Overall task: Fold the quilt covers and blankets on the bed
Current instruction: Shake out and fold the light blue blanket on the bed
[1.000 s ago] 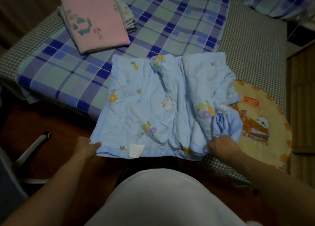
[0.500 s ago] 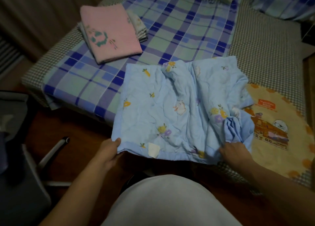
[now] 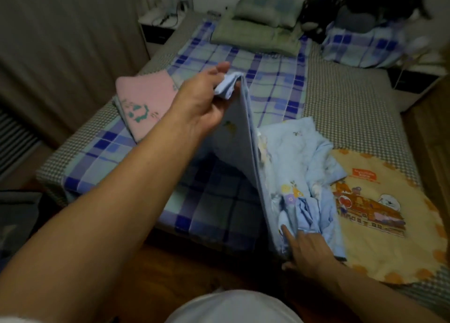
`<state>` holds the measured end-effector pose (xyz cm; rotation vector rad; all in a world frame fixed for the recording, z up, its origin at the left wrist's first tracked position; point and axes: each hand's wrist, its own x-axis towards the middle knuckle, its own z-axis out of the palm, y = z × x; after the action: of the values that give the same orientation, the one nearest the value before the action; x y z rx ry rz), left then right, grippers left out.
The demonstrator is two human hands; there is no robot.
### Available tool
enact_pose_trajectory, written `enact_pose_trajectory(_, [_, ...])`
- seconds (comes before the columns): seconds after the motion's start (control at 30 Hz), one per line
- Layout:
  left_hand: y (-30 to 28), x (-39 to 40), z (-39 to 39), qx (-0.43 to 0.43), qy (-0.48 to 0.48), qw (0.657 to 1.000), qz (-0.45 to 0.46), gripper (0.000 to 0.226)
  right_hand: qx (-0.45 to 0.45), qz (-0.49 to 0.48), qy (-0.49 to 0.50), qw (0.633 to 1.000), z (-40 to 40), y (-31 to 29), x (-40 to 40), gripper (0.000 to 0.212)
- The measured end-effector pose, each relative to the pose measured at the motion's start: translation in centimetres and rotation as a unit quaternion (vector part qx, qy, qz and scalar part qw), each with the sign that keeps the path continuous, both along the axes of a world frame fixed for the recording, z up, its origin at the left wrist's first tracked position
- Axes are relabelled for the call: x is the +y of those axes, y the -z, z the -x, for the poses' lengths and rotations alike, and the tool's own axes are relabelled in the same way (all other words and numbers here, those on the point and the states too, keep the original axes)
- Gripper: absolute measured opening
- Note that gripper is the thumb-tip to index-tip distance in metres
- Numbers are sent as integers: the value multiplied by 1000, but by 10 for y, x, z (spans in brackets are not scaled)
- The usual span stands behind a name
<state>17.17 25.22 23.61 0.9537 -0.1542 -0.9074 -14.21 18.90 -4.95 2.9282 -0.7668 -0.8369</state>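
Left hand (image 3: 202,98) gripping raised blue quilt (image 3: 299,157) corner; right hand (image 3: 309,249) pinching near edge

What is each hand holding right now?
Left hand: grips a raised corner of the blue blanket.
Right hand: pinches the blanket's near edge.

bed (image 3: 345,108) | plaid sheet (image 3: 275,79) | pink blanket (image 3: 143,103) | green pile (image 3: 255,35) | blue quilt cover (image 3: 292,152) | yellow blanket (image 3: 379,225)

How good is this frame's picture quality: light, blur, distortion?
Head view: dim indoor light; the far dark clutter top right is motion-smeared; the blue blanket, held up by the left hand, shadows the plaid sheet beneath; wide-angle lens bows the bed edges.
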Motion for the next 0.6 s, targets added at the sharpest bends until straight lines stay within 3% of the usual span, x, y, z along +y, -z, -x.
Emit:
enact_pose_trajectory(0.1, [-51,-42,-2,5,-10,998,58,18,-68,-4,117,991,-2,-13,-5,114])
enact_pose_trajectory(0.27, [-123,-84,14,-66,4,994,88,40,-252,42,222,941,-41,-75,-24,113])
enact_pose_trajectory(0.47, [-206,-105,20,-293,28,955,38,50,-318,49,248,914,-78,-125,-8,106])
enact_pose_trajectory(0.6, [-250,-100,9,-311,11,948,60,33,-308,101,263,909,-93,-124,-32,72])
